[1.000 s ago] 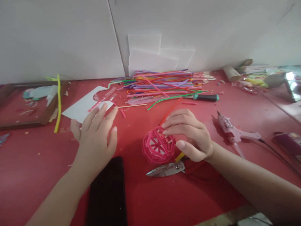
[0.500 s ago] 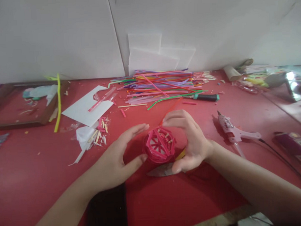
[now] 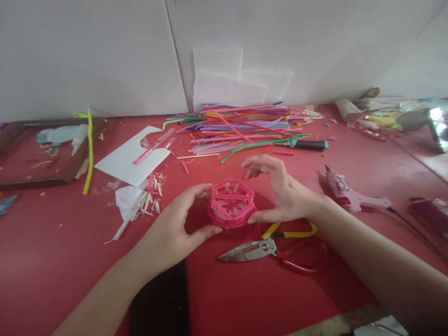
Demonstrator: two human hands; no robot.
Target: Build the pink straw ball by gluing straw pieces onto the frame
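The pink straw wheel (image 3: 231, 203) sits between both hands, just above the red counter (image 3: 46, 252), near its middle. The left hand (image 3: 174, 228) grasps the wheel's left side, with fingers at the far rim and the thumb under the near rim. The right hand (image 3: 283, 195) takes the right side, its thumb pressed to the lower rim and its fingers curled over the far edge, so each grip is closed on the wheel.

There is bare counter to the front left, and between the wheel and the straws (image 3: 240, 125) heaped by the wall (image 3: 76, 55). The counter's near edge shows at bottom right.

Scissors (image 3: 271, 247) lie just below the wheel, blades pointing left, under the right wrist. A dark phone (image 3: 161, 307) lies under the left forearm. Scraps (image 3: 147, 192) and a white card (image 3: 130, 156) lie near the left hand, on its far side. A glue gun (image 3: 352, 195) rests beside the right wrist, with its cord trailing right. A tray (image 3: 32, 155) stands well apart at far left.
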